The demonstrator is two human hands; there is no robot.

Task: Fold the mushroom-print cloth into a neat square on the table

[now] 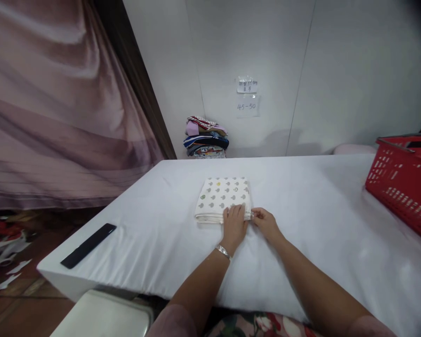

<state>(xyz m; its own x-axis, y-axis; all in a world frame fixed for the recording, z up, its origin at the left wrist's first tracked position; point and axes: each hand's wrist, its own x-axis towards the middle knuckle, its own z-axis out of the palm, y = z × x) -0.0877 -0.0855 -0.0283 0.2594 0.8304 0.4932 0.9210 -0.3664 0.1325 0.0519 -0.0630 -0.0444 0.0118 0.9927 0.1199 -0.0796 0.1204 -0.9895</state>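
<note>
A folded white cloth [222, 194] with rows of grey tree-like prints and a few green and yellow ones lies in a neat square on the table, its layered edge toward me. My left hand [235, 223], a silver bracelet at the wrist, rests on the front right part of the cloth with its fingers laid flat on top. At the cloth's front right corner, the fingers of my right hand [265, 223] are pinched together on the edge. The tips of that pinch are small and partly hidden.
A white-covered table [175, 252] spans the view. On its left lies a long black flat object [88, 245]; a red plastic basket [403, 182] stands at the right. Behind are a stack of folded fabrics [206, 138] and a wall with paper signs [247, 106]. A pale stool [101, 316] stands front left.
</note>
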